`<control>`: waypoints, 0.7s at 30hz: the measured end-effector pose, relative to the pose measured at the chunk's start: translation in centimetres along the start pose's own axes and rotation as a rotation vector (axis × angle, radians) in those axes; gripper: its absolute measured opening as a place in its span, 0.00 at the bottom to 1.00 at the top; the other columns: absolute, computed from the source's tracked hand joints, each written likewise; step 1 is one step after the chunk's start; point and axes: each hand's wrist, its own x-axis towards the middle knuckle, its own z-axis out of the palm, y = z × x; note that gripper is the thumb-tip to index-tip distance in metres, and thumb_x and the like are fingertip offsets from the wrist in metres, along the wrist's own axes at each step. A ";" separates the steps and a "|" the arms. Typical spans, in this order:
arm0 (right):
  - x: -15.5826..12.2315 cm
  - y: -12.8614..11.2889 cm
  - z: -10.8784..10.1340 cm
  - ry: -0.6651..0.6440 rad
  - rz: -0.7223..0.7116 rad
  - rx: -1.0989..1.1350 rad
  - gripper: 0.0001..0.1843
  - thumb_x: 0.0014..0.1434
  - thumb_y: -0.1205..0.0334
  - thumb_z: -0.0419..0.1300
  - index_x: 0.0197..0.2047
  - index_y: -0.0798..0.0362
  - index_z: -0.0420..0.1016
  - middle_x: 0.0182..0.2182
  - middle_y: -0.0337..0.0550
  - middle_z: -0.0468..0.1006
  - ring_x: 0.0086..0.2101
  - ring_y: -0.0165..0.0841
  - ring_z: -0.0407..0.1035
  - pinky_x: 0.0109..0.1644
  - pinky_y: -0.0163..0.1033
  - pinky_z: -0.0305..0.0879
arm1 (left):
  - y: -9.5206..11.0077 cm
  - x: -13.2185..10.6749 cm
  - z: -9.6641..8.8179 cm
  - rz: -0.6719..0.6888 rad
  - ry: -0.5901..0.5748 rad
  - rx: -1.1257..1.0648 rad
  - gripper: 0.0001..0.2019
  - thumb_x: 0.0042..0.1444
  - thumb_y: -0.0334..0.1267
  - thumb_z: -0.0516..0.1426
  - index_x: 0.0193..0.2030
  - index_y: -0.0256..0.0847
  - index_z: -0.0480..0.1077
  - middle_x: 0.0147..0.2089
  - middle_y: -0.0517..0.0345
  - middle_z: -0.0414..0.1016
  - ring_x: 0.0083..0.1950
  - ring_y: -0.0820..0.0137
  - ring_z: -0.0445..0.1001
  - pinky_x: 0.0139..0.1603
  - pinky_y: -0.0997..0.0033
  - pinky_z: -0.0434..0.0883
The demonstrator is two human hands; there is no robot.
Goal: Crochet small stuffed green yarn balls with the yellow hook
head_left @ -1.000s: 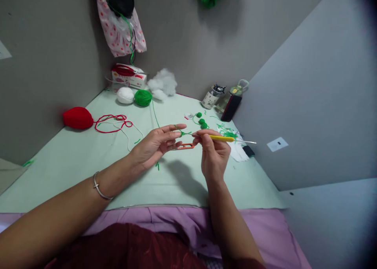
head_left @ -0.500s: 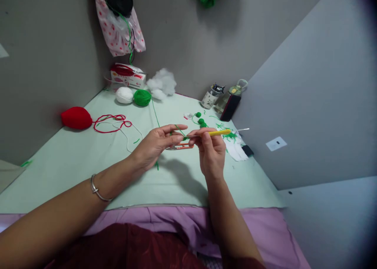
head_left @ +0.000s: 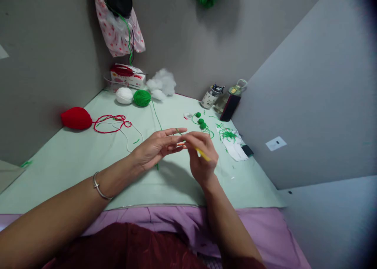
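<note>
My left hand (head_left: 154,146) pinches a strand of green yarn (head_left: 178,131) that passes over its raised index finger. The small green piece at its fingertips is mostly hidden. My right hand (head_left: 203,153) is closed around a crochet hook with a yellow handle (head_left: 203,155). The hook's tip meets the left fingertips, covered by my right fingers. An orange-handled tool (head_left: 181,144) shows between the left fingers; I cannot tell whether it is held or lies behind them. From the green yarn ball (head_left: 142,98), a strand runs toward my left hand.
A white yarn ball (head_left: 124,95), red yarn (head_left: 76,118) and white stuffing (head_left: 161,82) sit on the left and back. Small green balls (head_left: 202,122) lie beyond my hands. To the right are green scraps (head_left: 229,134), a jar of pens (head_left: 209,98), a phone (head_left: 230,108) and a bottle (head_left: 235,90).
My right hand has turned and shifted slightly left, so the crochet hook's handle now slants down toward me instead of pointing right. The left fingers have lowered slightly and cover more of the orange tool.
</note>
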 end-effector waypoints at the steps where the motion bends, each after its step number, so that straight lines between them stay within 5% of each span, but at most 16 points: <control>1: 0.2 -0.1 -0.1 0.043 0.070 0.087 0.13 0.69 0.66 0.59 0.50 0.41 0.82 0.41 0.43 0.81 0.40 0.35 0.77 0.45 0.45 0.78 | 0.1 0.0 0.0 0.002 0.008 -0.011 0.18 0.53 0.32 0.69 0.51 0.35 0.80 0.27 0.65 0.72 0.31 0.75 0.71 0.55 0.63 0.73; 4: 0.8 -0.3 -0.3 0.113 0.326 0.366 0.08 0.70 0.60 0.59 0.43 0.46 0.81 0.37 0.41 0.80 0.32 0.32 0.75 0.38 0.42 0.77 | 0.3 -0.1 0.2 0.043 0.054 0.016 0.18 0.53 0.32 0.69 0.52 0.35 0.80 0.27 0.66 0.72 0.29 0.77 0.69 0.53 0.64 0.74; 7: 1.2 -0.3 -0.4 0.080 0.458 0.510 0.09 0.69 0.56 0.61 0.41 0.48 0.81 0.36 0.41 0.81 0.30 0.30 0.75 0.36 0.40 0.76 | 0.2 -0.1 0.4 0.081 0.028 0.055 0.20 0.52 0.32 0.69 0.53 0.35 0.80 0.34 0.60 0.79 0.38 0.71 0.76 0.54 0.62 0.74; 13: 0.7 -0.5 0.2 0.023 0.295 0.324 0.10 0.69 0.64 0.60 0.46 0.43 0.83 0.39 0.40 0.82 0.36 0.32 0.76 0.41 0.42 0.76 | -0.4 -0.1 0.3 0.142 0.072 0.147 0.21 0.52 0.34 0.70 0.53 0.38 0.79 0.36 0.58 0.80 0.40 0.68 0.77 0.53 0.61 0.72; 18: 0.1 -0.4 0.5 -0.007 0.032 0.021 0.17 0.66 0.70 0.63 0.50 0.38 0.83 0.44 0.43 0.81 0.43 0.35 0.76 0.44 0.43 0.76 | -0.5 0.0 0.0 0.077 0.027 0.004 0.17 0.52 0.33 0.70 0.50 0.37 0.81 0.35 0.58 0.78 0.39 0.72 0.75 0.53 0.67 0.73; 21: 0.4 -0.4 0.1 0.056 0.142 0.172 0.14 0.67 0.68 0.61 0.49 0.40 0.83 0.41 0.41 0.81 0.41 0.33 0.76 0.44 0.43 0.75 | -0.2 0.0 0.0 0.035 0.008 -0.066 0.14 0.54 0.30 0.68 0.49 0.36 0.83 0.30 0.64 0.71 0.29 0.78 0.65 0.54 0.66 0.74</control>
